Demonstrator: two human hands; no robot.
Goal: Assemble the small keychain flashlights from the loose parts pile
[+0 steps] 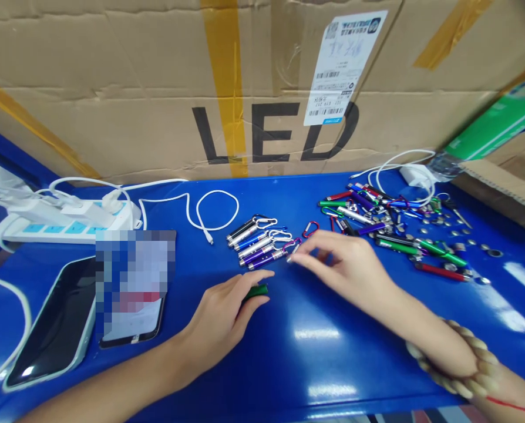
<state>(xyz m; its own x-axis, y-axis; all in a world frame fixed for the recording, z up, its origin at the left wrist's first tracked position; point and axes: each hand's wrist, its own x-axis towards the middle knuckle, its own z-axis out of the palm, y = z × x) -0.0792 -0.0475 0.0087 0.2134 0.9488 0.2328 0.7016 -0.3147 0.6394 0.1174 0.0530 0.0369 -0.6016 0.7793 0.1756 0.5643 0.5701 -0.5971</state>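
My left hand point(227, 311) is closed around a green metal tube point(257, 291), most of it hidden by the fingers. To its right, my right hand point(337, 258) pinches a small silver piece point(291, 256) between thumb and index finger; its exact kind is too small to tell. Just beyond both hands lies a row of several mini keychain flashlights point(258, 244) in black, blue, silver and purple, with carabiner clips at their right ends. Past my right hand spreads a pile of loose flashlight parts point(377, 217), with a red carabiner point(310, 229) near its left side.
Two phones, one dark point(55, 317) and one lit point(134, 317), lie at the left below a white power strip point(69, 223). A white cable point(218, 197) curls behind the row. Small round silver pieces point(456, 247) are scattered at right. A large cardboard box point(148, 88) stands behind.
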